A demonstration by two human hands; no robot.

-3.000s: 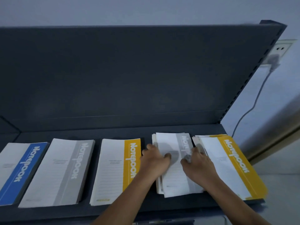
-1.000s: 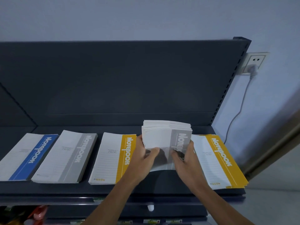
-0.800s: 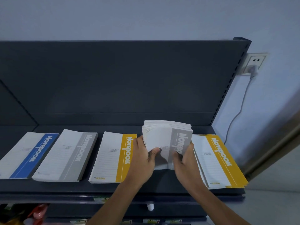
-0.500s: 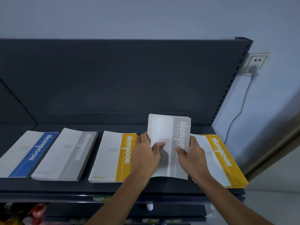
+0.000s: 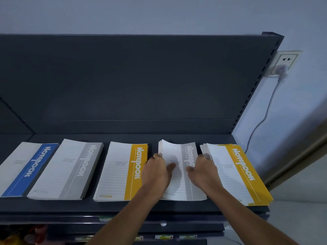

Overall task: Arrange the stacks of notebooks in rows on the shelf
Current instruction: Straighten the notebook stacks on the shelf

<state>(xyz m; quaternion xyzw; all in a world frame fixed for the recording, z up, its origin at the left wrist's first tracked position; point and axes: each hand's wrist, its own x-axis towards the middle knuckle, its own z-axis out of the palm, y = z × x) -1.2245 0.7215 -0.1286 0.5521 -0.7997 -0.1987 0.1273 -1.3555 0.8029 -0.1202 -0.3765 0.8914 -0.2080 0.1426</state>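
Observation:
Several notebook stacks lie side by side on a dark shelf. From the left: a blue stack, a grey stack, a yellow stack, a second grey stack and a yellow stack at the right end. My left hand grips the left side of the second grey stack, thumb on its cover. My right hand grips its right side, thumb on top. This stack lies flat, its far left corner slightly fanned.
The shelf's tall dark back panel rises behind the stacks. A wall socket with a plug and hanging cable is on the wall to the right. Lower shelves with coloured items show below the front edge.
The second grey stack, held upright on its edge a second ago, has been lowered flat onto the shelf between the two yellow stacks. Both hands stayed on its sides.

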